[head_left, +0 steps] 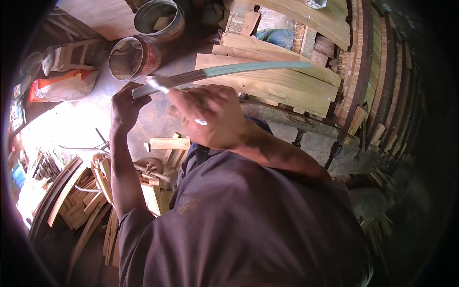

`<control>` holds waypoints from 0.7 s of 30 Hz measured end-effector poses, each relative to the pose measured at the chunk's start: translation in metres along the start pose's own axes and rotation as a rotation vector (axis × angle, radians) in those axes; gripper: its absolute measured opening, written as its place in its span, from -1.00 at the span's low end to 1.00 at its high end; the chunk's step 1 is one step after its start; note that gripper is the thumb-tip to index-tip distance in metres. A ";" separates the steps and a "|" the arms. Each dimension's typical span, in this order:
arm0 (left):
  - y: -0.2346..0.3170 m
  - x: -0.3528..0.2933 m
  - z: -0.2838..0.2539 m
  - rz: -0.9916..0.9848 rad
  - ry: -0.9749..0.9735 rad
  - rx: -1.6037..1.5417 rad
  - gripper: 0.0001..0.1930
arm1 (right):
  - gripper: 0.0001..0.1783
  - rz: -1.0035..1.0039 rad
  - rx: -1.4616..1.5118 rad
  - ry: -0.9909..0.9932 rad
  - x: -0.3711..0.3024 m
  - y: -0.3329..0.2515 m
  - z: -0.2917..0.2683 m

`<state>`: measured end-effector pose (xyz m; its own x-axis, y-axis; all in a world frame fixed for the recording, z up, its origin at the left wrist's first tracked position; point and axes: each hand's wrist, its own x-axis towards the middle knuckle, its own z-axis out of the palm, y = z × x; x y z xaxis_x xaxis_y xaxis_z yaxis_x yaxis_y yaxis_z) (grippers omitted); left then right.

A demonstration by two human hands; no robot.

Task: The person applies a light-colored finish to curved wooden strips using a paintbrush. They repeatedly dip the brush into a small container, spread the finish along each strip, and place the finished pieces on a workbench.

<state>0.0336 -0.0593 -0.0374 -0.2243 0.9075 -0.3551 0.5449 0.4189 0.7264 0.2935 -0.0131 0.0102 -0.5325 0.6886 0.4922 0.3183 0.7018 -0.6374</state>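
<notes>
A long, narrow strip [258, 68] crosses in front of me, dull brown-grey towards its left part and pale blue-green towards its right end. Its left end sits in the grip of my left hand [125, 106], whose fingers are wrapped round it. My right hand [213, 115] is closed, close beside the strip, around a small tool with a pale, blurred end [158, 84] lying at the strip's near-left part. Motion blur hides the kind of tool. A white smear [201, 122] marks the back of my right hand.
Wooden boards [267, 79] lie beyond the strip. To the right stand long rows of stacked wood [363, 71]. Two buckets [129, 60] and an orange-and-white sack [64, 86] are on the far left floor. Offcuts [91, 196] are heaped beside my left arm; metal clamp screws [334, 150] are at right.
</notes>
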 end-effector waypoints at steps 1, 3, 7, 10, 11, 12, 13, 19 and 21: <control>-0.004 0.001 0.000 -0.003 0.016 -0.025 -0.71 | -0.71 -0.035 0.146 0.070 0.014 -0.002 -0.001; -0.008 0.003 0.000 0.004 -0.021 -0.103 -0.69 | -0.76 0.325 0.323 0.013 0.012 -0.003 -0.007; -0.008 0.011 0.000 0.064 -0.065 -0.027 -0.67 | -0.79 0.937 0.223 0.077 -0.021 0.047 -0.044; -0.015 0.011 0.000 0.086 -0.055 -0.101 -0.70 | -0.81 0.928 -0.062 0.265 -0.052 0.088 -0.073; -0.015 0.013 -0.001 0.086 -0.057 -0.125 -0.71 | -0.82 0.869 -0.108 0.215 -0.048 0.084 -0.069; -0.016 0.014 -0.003 0.085 -0.057 -0.149 -0.72 | -0.83 0.809 -0.152 0.164 -0.043 0.077 -0.067; -0.020 0.015 -0.001 0.068 -0.045 -0.124 -0.74 | -0.84 0.746 -0.195 0.112 -0.036 0.068 -0.065; -0.044 0.029 0.003 0.083 -0.057 -0.178 -0.76 | -0.82 0.224 0.038 -0.074 0.037 0.000 0.020; -0.029 0.023 0.001 0.163 -0.005 -0.148 -0.75 | -0.83 0.127 0.157 -0.019 0.058 -0.008 0.041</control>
<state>0.0133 -0.0504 -0.0680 -0.1385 0.9636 -0.2286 0.4494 0.2668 0.8526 0.2281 0.0137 0.0192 -0.5111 0.7653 0.3913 0.2585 0.5710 -0.7792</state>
